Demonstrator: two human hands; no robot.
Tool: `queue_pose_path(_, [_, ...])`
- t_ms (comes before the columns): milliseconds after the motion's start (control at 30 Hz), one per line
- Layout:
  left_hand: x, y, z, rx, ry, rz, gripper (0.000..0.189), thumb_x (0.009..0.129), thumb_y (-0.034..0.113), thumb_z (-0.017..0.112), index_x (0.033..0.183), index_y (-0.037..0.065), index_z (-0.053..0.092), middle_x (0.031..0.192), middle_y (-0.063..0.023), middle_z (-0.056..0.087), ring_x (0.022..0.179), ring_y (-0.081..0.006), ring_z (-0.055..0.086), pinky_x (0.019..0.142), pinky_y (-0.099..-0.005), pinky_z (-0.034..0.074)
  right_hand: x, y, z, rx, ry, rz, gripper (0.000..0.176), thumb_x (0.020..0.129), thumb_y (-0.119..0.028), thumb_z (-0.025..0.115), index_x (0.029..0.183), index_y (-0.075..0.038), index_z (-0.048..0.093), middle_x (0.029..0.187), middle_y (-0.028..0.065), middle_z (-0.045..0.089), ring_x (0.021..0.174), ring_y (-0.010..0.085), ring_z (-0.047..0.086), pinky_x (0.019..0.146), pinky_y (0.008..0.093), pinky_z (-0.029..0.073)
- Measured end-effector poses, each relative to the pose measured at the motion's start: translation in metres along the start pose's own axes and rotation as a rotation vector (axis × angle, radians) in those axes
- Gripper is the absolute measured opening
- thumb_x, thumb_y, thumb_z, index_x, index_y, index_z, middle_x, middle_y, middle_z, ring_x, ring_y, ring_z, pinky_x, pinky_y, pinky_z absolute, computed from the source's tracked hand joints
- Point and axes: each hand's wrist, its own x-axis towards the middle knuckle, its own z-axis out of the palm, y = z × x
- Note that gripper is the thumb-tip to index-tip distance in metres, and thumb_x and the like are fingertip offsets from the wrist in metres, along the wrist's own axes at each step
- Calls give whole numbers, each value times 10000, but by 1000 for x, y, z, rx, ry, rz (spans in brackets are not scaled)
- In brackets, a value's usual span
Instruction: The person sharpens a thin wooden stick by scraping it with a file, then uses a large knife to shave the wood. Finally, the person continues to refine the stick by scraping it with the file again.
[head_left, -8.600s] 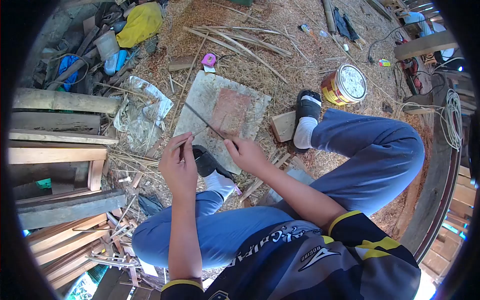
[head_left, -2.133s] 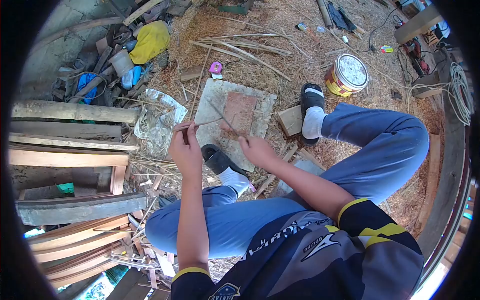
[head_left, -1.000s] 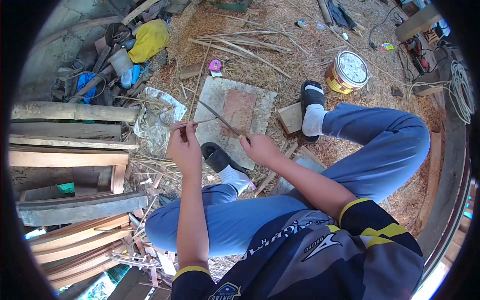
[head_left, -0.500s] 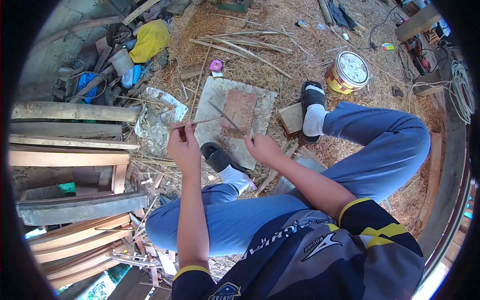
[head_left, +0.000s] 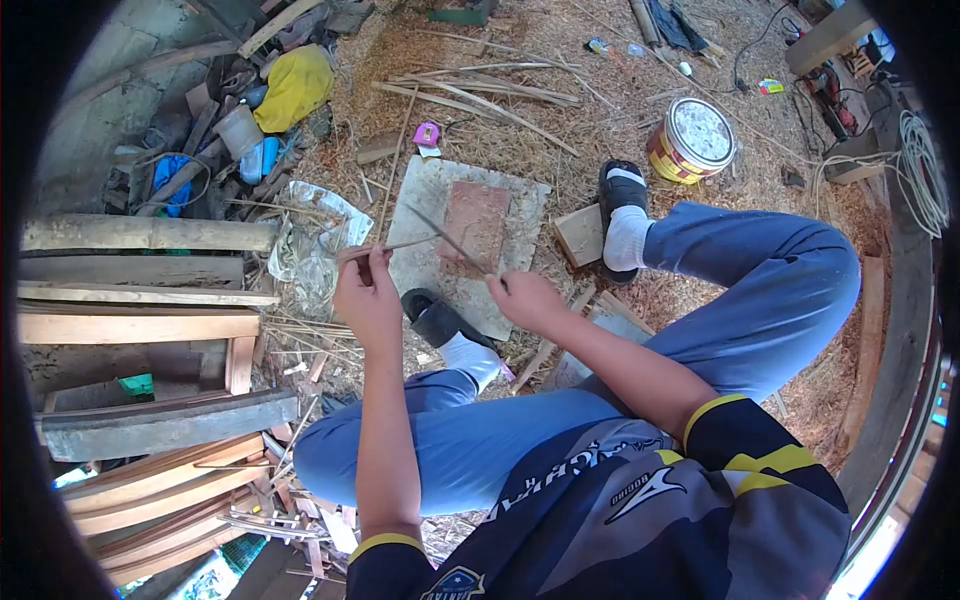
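Note:
My left hand (head_left: 366, 287) pinches a thin wooden stick (head_left: 405, 244) between thumb and fingers, its free end pointing right. The fist of my right hand (head_left: 525, 300) is closed around the handle end of a slim, dark knife (head_left: 445, 240), the handle itself mostly hidden by the fingers. The blade slants up to the left and crosses the stick's free end. Below both hands lies a pale flat board (head_left: 415, 185) with a reddish-brown rectangular piece (head_left: 478, 210) on top.
Wooden strips (head_left: 480, 88) and a pink tape measure (head_left: 427, 134) lie on the shavings-covered floor. A lidded paint bucket (head_left: 692, 140) stands beyond my right foot. Curved timber pieces (head_left: 140, 326) are stacked at left, near crumpled plastic (head_left: 315, 230). A wood block (head_left: 580, 236) touches my sandal.
The knife has shifted slightly left along the stick, its tip now farther left. My left hand stays nearly still, holding the stick.

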Motion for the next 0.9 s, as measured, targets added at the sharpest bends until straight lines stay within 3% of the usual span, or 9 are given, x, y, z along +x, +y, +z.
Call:
queue_pose_path(67, [-4,-1,0,3,-16,-28,110,1058,44,621,1072,-64,633,981,-133,717,926,-147,726,854,-279,622,-11,-16,-1,67,17,-74,599,1047,-481,458,971,27,767,952,312,729,925,496,716,889,571,564])
queue_pose_path(267, [1,-5,-2,-58,15,-51,103,1057,42,621,1069,-60,630,978,-130,720,922,-155,733,845,-274,621,24,33,21,-33,1,144,621,1046,-486,462,971,54,759,987,335,722,974,508,708,916,575,554])
queue_pose_path(467, [1,1,-1,32,-7,-27,97,1059,44,619,1068,-52,629,975,-129,726,915,-159,738,839,-277,621,1,3,4,47,-26,83,659,1048,-500,443,993,76,758,1009,356,716,999,523,703,949,571,547])
queue_pose_path(567, [5,-2,-2,-33,20,-24,90,1056,42,622,1069,-47,632,973,-128,729,911,-157,738,832,-281,618,28,41,28,-2,5,184,656,1048,-500,443,1009,74,759,1018,348,720,1001,524,702,957,568,545])
queue_pose_path(667, [4,-2,0,-35,13,-1,81,1052,39,627,1064,-40,633,969,-123,730,905,-153,736,825,-283,614,25,37,14,2,-56,204,641,1044,-502,454,1035,59,765,1021,337,726,1005,524,702,964,567,544])
queue_pose_path(900, [-1,-3,0,-10,48,45,115,1050,69,640,1037,-46,646,920,-128,761,855,-170,770,768,-286,592,-12,-57,-12,217,45,-197,577,1053,-458,492,967,48,756,932,330,713,914,506,702,872,560,551])
